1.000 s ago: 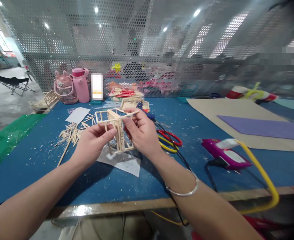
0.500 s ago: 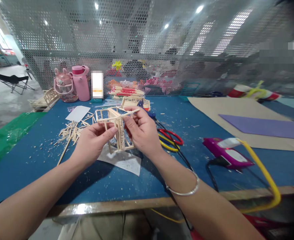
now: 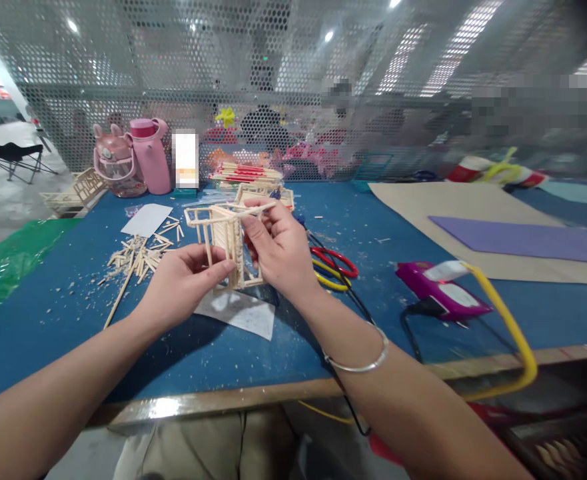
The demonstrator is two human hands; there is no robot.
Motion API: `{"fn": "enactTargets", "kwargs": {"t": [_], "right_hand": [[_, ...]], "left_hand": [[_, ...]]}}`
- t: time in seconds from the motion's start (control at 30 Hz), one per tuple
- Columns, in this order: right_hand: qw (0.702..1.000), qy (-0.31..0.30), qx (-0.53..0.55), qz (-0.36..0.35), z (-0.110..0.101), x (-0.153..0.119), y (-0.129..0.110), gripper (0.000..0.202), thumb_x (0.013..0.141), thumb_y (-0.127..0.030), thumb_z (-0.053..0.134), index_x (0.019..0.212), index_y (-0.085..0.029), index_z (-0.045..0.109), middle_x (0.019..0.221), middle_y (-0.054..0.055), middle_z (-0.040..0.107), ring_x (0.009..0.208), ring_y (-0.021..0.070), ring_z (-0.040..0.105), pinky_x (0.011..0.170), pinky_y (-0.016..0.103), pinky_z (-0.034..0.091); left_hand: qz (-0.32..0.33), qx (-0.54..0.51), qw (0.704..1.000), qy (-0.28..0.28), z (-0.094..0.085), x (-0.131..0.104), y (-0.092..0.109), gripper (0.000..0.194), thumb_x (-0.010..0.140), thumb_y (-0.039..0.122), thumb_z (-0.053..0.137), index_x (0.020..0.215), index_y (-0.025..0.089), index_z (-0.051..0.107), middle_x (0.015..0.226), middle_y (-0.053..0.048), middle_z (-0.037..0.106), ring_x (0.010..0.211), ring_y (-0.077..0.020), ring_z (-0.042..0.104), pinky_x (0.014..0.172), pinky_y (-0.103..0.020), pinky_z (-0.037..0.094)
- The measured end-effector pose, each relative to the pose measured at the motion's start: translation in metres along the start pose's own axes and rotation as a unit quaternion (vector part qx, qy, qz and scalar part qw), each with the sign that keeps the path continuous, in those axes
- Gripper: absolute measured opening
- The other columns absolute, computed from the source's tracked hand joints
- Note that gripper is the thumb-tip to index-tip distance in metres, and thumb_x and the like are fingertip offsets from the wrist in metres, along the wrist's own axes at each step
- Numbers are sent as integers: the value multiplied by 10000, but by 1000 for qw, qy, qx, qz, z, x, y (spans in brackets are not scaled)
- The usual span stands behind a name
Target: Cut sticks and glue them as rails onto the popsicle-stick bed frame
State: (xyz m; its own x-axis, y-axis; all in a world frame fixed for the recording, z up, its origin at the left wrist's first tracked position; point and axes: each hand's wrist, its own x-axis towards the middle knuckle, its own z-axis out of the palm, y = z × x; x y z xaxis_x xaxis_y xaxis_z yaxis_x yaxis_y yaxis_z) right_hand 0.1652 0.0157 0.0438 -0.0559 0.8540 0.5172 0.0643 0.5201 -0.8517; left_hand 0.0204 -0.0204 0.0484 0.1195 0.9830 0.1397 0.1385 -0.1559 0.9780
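Between my two hands, above the blue table, is a small model frame (image 3: 230,239) built of thin wooden sticks. My left hand (image 3: 186,277) is closed on its lower left side, thumb pressed against an upright. My right hand (image 3: 280,250) pinches its right side near the top, where a stick juts out past the fingers. Part of the frame is hidden behind the fingers. Beneath it lies a white sheet of paper (image 3: 246,317). To the left, a pile of short cut sticks (image 3: 138,259) is scattered among crumbs.
On the blue table (image 3: 183,367), a purple device (image 3: 443,291) with a yellow tube stands at right. Red and yellow handles (image 3: 333,273) lie beside my right hand. Pink bottles (image 3: 150,157) and stick bundles (image 3: 246,173) stand at the back, before a perforated metal screen (image 3: 173,67).
The whole view has shifted slightly, so things sit a little further left and higher. Both hands keep their hold on the frame, which appears slightly turned.
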Motion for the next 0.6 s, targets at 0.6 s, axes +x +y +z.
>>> {"fn": "enactTargets", "kwargs": {"t": [0.6], "right_hand": [[1000, 7, 12, -10, 0, 0, -1, 299, 804, -451, 567, 971, -210, 512, 586, -60, 423, 490, 80, 415, 435, 207, 338]], "left_hand": [[19, -2, 1000, 12, -3, 0, -7, 222, 687, 363, 672, 757, 153, 666, 672, -12, 647, 596, -110, 543, 563, -227, 438]]}}
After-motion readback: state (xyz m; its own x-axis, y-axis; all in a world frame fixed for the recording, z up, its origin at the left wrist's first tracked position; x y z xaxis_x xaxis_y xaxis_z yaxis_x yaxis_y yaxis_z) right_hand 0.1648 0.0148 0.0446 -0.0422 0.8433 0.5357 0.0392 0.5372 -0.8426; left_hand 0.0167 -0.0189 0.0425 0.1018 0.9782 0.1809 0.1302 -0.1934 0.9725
